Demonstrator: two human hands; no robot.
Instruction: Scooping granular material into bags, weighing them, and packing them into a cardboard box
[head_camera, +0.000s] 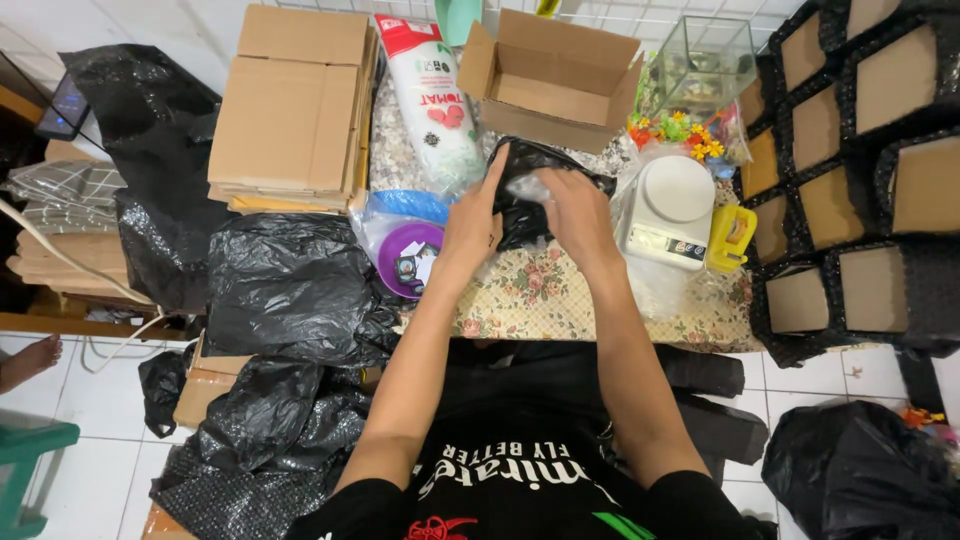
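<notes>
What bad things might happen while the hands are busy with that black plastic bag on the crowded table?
The table is crowded. The right hand works the black bag right beside the white scale, so an elbow swing might knock it or the yellow tape holder. The left hand is close to the tall white packet, which might slide. The thin bag could perhaps tear.

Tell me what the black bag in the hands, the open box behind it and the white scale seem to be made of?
The black bag, gripped by the left hand and right hand, looks like thin glossy plastic film: it crinkles and shines. The open box looks like matte brown cardboard with folded flaps. The white scale appears to be smooth hard plastic.
</notes>
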